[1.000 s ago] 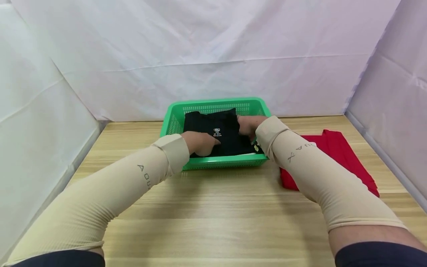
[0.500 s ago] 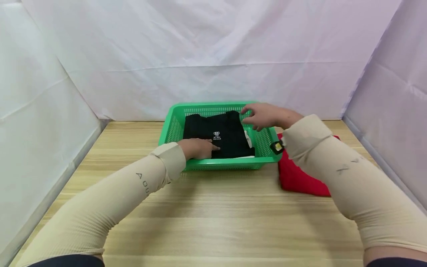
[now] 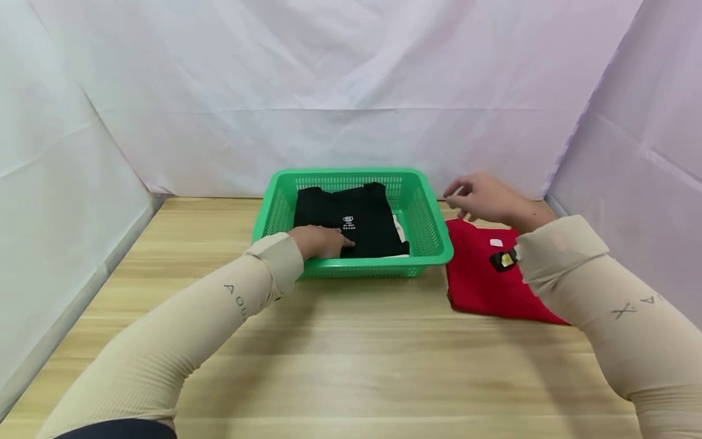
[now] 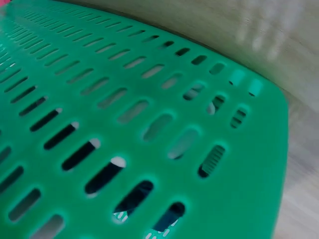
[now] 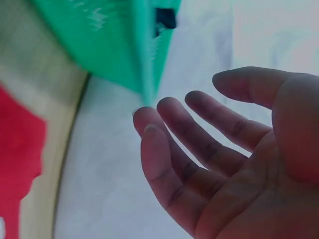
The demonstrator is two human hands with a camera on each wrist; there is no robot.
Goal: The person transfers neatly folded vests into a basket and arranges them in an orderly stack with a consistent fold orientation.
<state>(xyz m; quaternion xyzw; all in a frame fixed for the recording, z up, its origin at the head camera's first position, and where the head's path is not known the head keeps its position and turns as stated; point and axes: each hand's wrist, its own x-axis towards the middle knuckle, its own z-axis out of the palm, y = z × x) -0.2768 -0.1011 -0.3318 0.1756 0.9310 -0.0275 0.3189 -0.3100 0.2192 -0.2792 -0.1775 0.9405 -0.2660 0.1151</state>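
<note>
In the head view a black folded T-shirt [image 3: 373,228] with a small white print lies in a green plastic basket [image 3: 433,244], some white cloth showing beneath it. My left hand [image 3: 320,241] reaches over the basket's front rim and rests on the shirt, its index finger extended. The left wrist view holds only the slotted basket wall [image 4: 239,189]; that hand is hidden there. My right hand [image 3: 485,198] hovers above the far part of a red folded garment [image 3: 482,280], right of the basket. Its fingers [image 5: 199,132] are loosely bent with nothing between them.
The basket and red garment lie on a light wooden table [image 3: 329,366]. White sheets [image 3: 351,73] hang as walls behind and at both sides. A small dark device [image 3: 503,260] is on the right wrist.
My right hand has left the black T-shirt and moved right, out of the basket and over the red garment. My left hand has stayed on the shirt.
</note>
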